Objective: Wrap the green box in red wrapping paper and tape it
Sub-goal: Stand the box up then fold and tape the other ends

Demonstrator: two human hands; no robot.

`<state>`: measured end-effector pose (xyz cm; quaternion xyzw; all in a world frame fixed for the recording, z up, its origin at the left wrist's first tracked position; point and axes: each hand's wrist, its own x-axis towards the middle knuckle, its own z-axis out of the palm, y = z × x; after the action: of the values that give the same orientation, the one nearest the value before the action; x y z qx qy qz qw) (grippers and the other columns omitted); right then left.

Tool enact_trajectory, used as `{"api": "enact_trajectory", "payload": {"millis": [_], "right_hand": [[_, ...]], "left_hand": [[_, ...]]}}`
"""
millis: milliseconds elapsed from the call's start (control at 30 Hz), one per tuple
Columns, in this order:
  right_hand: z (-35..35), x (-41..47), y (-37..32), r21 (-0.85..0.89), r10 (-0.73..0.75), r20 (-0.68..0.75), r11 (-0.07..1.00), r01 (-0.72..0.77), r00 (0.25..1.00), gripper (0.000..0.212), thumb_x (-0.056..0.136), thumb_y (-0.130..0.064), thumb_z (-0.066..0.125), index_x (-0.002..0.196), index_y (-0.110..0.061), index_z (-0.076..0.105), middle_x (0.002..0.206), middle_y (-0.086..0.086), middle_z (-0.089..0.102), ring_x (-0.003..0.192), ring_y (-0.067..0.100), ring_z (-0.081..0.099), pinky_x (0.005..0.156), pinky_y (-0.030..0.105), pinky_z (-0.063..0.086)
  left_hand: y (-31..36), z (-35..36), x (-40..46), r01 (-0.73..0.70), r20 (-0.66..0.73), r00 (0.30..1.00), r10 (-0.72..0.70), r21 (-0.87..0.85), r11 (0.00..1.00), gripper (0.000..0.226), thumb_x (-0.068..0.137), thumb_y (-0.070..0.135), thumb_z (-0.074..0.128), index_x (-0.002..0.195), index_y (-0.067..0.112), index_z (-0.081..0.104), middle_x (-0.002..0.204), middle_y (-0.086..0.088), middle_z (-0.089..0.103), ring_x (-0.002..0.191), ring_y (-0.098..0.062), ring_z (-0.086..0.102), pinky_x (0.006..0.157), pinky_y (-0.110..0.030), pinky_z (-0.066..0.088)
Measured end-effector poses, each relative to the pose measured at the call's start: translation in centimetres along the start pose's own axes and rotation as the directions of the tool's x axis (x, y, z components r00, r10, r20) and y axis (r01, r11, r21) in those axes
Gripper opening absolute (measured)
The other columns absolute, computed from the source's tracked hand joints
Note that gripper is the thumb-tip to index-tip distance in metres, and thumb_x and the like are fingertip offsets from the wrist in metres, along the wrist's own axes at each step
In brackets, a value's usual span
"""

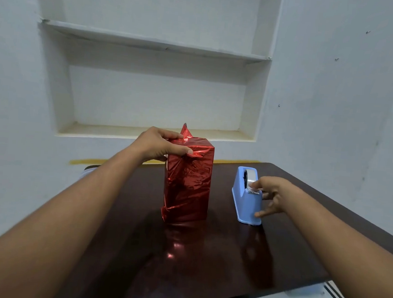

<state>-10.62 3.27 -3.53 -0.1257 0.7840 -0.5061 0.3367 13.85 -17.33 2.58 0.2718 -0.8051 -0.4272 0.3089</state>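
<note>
Red foil catches the light at the centre of the table: the box point(187, 181) stands upright on its end, fully covered in shiny red wrapping paper point(188, 195), and none of the green shows. The foil is creased and crinkled down the near face, and a loose point of paper sticks up at the top, toward 12 o'clock from the box's upper edge.

The left hand point(159, 146) comes in from 8 o'clock and grips the top left corner of the wrapped box, thumb on the near face, fingers curled over the top edge, pinning folded paper down there.

Over at 3 o'clock from the box, just beside it but apart, sits a light blue tape dispenser point(247, 195) with a roll of clear tape point(251, 176) in its cradle. The right hand point(273, 195) reaches in from 4 o'clock, and its thumb and forefinger pinch the free end of the tape at the dispenser's cutter. The remaining fingers spread loosely along the dispenser's right side, one fingertip touching low near its base.

Everything rests on a dark brown glossy table point(205, 262), which mirrors the red foil in front of the box. Behind, at 12 o'clock, a white wall holds recessed shelves point(152, 44).
</note>
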Motion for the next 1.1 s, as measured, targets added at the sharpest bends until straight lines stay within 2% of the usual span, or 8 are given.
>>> {"api": "enact_trajectory", "payload": {"millis": [133, 267, 433, 567, 633, 800, 967, 1100], "right_hand": [[0.5, 0.4, -0.3, 0.134, -0.005, -0.002, 0.991, 0.006, 1.0, 0.049, 0.096, -0.007, 0.065, 0.143, -0.009, 0.05, 0.146, 0.016, 0.044, 0.133, 0.047, 0.044, 0.08, 0.083, 0.046], [0.7, -0.3, 0.0, 0.272, -0.07, -0.041, 0.959, 0.079, 0.997, 0.05, 0.091, -0.003, 0.063, 0.139, -0.01, 0.054, 0.145, 0.015, 0.046, 0.134, 0.045, 0.042, 0.068, 0.093, 0.032], [1.4, -1.7, 1.2, 0.315, -0.14, -0.112, 0.934, 0.168, 0.984, 0.04, 0.089, 0.0, 0.065, 0.128, 0.0, 0.055, 0.128, 0.017, 0.055, 0.108, 0.04, 0.053, 0.077, 0.08, 0.048], [0.8, -1.6, 2.4, 0.375, -0.14, -0.073, 0.914, 0.157, 0.988, 0.038, 0.088, 0.003, 0.061, 0.126, 0.001, 0.057, 0.118, 0.016, 0.061, 0.091, 0.034, 0.058, 0.084, 0.074, 0.051], [0.6, -1.7, 2.8, 0.373, -0.14, -0.06, 0.915, 0.152, 0.988, 0.04, 0.087, 0.003, 0.061, 0.127, 0.001, 0.057, 0.118, 0.017, 0.063, 0.096, 0.036, 0.062, 0.082, 0.069, 0.055], [0.3, -1.3, 3.6, 0.333, -0.138, -0.028, 0.932, 0.14, 0.99, 0.042, 0.089, 0.001, 0.068, 0.129, -0.001, 0.057, 0.123, 0.018, 0.065, 0.109, 0.04, 0.065, 0.066, 0.056, 0.062], [0.3, -1.5, 3.7, 0.35, -0.131, -0.021, 0.927, 0.13, 0.991, 0.041, 0.088, 0.002, 0.064, 0.128, -0.003, 0.058, 0.122, 0.017, 0.065, 0.111, 0.038, 0.063, 0.079, 0.063, 0.06], [0.6, -1.6, 3.8, 0.357, -0.129, -0.038, 0.925, 0.134, 0.991, 0.04, 0.086, 0.003, 0.064, 0.126, -0.002, 0.059, 0.12, 0.016, 0.064, 0.112, 0.037, 0.062, 0.083, 0.064, 0.058]], "left_hand": [[-0.1, 0.0, 0.2, 0.0, -0.001, 1.0, 0.0, 0.003, 1.0, 0.066, 0.061, 0.04, 0.097, 0.123, 0.028, 0.075, 0.115, 0.004, 0.073, 0.1, -0.012, 0.07, 0.066, -0.022, 0.055], [-0.1, 0.0, 0.2, -0.005, 0.0, 1.0, 0.005, 0.01, 1.0, 0.066, 0.062, 0.04, 0.096, 0.124, 0.028, 0.075, 0.116, 0.004, 0.073, 0.101, -0.013, 0.07, 0.067, -0.023, 0.056], [0.0, 0.0, 0.2, 0.01, 0.007, 1.0, -0.01, 0.003, 1.0, 0.058, 0.064, 0.036, 0.096, 0.118, 0.029, 0.077, 0.11, 0.006, 0.074, 0.1, -0.014, 0.071, 0.073, -0.027, 0.059], [0.1, 0.0, 0.1, 0.018, 0.006, 1.0, -0.018, -0.002, 1.0, 0.06, 0.063, 0.035, 0.097, 0.119, 0.028, 0.077, 0.111, 0.005, 0.074, 0.099, -0.014, 0.071, 0.074, -0.028, 0.059], [0.2, 0.0, 0.1, 0.018, 0.011, 1.0, -0.018, -0.008, 1.0, 0.062, 0.063, 0.035, 0.097, 0.121, 0.026, 0.076, 0.112, 0.004, 0.074, 0.099, -0.015, 0.071, 0.071, -0.027, 0.059], [0.3, 0.0, 0.0, 0.022, 0.012, 1.0, -0.022, -0.015, 1.0, 0.069, 0.056, 0.039, 0.097, 0.121, 0.026, 0.076, 0.114, 0.003, 0.074, 0.104, -0.018, 0.071, 0.083, -0.035, 0.062], [0.4, 0.0, -0.2, 0.024, 0.024, 0.999, -0.024, -0.011, 1.0, 0.052, 0.065, 0.033, 0.096, 0.113, 0.03, 0.078, 0.112, 0.005, 0.074, 0.104, -0.016, 0.071, 0.088, -0.037, 0.061], [0.3, 0.0, -0.1, 0.027, 0.018, 0.999, -0.027, -0.013, 1.0, 0.07, 0.056, 0.039, 0.096, 0.121, 0.025, 0.076, 0.116, 0.003, 0.073, 0.106, -0.018, 0.071, 0.086, -0.037, 0.062]]}}
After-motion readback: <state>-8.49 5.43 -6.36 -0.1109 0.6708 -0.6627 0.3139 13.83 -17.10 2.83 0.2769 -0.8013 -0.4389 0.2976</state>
